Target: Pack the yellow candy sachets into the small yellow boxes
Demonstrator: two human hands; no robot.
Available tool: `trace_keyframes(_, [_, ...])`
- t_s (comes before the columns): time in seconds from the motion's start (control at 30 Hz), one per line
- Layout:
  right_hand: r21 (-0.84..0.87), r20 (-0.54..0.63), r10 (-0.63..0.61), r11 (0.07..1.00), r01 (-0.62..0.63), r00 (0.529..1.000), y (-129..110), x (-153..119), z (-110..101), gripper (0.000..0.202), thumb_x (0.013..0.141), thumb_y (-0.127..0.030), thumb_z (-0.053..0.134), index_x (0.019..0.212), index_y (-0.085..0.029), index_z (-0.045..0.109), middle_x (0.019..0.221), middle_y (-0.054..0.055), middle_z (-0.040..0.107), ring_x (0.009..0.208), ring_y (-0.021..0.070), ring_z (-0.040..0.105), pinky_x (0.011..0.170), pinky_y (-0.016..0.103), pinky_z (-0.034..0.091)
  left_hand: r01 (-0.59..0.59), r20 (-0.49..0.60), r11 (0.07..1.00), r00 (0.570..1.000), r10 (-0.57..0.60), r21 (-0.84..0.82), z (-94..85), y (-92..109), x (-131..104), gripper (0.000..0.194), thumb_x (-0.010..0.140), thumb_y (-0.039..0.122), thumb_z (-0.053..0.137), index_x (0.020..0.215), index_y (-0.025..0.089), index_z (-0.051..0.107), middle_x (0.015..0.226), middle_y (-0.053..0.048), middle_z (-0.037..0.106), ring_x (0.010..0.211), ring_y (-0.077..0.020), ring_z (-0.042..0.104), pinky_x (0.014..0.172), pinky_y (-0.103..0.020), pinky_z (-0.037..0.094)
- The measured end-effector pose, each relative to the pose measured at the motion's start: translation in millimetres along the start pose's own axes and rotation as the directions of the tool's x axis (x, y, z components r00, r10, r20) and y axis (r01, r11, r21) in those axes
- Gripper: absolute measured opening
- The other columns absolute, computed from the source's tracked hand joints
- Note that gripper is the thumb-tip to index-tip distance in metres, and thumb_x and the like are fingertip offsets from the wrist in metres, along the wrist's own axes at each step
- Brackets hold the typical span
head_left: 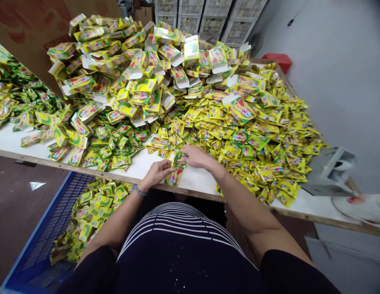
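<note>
While both hands (157,173) (196,157) pinch a yellow-green carton (174,177), its pinkish lettering is too small to read.

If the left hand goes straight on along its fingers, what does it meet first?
The left hand would first meet the small yellow-and-green carton, which it seems to touch; the right hand looks close beyond, though depth is unclear.

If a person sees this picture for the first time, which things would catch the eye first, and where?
Probably the tall heap of yellow-green boxes, many with white flaps open, at the back of the white table. Then the small yellow packets spread at right, and the left hand and right hand at a small package near the front edge.
</note>
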State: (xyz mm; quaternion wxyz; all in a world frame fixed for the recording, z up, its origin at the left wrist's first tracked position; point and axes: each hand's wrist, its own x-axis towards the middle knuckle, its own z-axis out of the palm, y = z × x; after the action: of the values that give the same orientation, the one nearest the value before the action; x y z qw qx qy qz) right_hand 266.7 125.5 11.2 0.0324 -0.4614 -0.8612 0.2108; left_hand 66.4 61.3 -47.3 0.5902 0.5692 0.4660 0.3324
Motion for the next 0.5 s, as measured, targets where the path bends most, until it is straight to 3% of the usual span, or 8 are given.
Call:
trace_keyframes(0.13, [0.068,-0.037,-0.109,0.991,0.112,0.993,-2.2,3.3,10.7,0.004,0.080,-0.020,0.073,0.076,-0.019,0.072,0.078,0.005,0.070,0.075,0.0187,0.062,0.064,0.025,0.037,0.030,0.005,0.997,1.000,-0.029,-0.071,-1.7,0.2,-1.3,0.043,0.070,0.050,0.080,0.087,0.015,0.061,0.069,0.001,0.057,0.070,-0.0145,0.058,0.063,-0.024,0.045])
trace_keyframes(0.3, [0.278,-0.162,-0.089,0.951,0.133,0.983,4.2,-5.2,16.6,0.019,0.082,-0.027,0.073,0.100,-0.021,0.074,0.089,0.003,0.074,0.078,0.0179,0.063,0.069,0.026,0.041,0.041,0.012,0.990,0.999,-0.039,-0.137,-4.5,3.1,-3.2,0.042,0.067,0.047,0.082,0.085,0.014,0.063,0.074,0.000,0.061,0.071,-0.0130,0.058,0.067,-0.025,0.047])
trace_keyframes(0.43, [0.260,-0.196,-0.097,0.954,0.147,0.976,0.9,-11.0,23.8,0.007,0.084,-0.021,0.069,0.086,-0.020,0.075,0.083,0.003,0.071,0.075,0.0171,0.062,0.069,0.026,0.041,0.013,0.012,0.986,1.000,-0.012,-0.168,-4.2,0.1,-3.3,0.042,0.070,0.049,0.080,0.088,0.014,0.065,0.076,-0.001,0.064,0.074,-0.0151,0.061,0.068,-0.026,0.048])
trace_keyframes(0.5, [0.241,-0.210,-0.108,0.958,0.159,0.972,-3.7,-12.6,29.7,0.008,0.084,-0.018,0.069,0.088,-0.019,0.076,0.085,0.005,0.071,0.078,0.0181,0.062,0.071,0.027,0.042,-0.002,0.002,0.988,1.000,0.002,-0.155,-4.2,-3.2,-3.8,0.041,0.072,0.050,0.078,0.087,0.014,0.065,0.073,-0.001,0.063,0.073,-0.0161,0.061,0.067,-0.026,0.048])
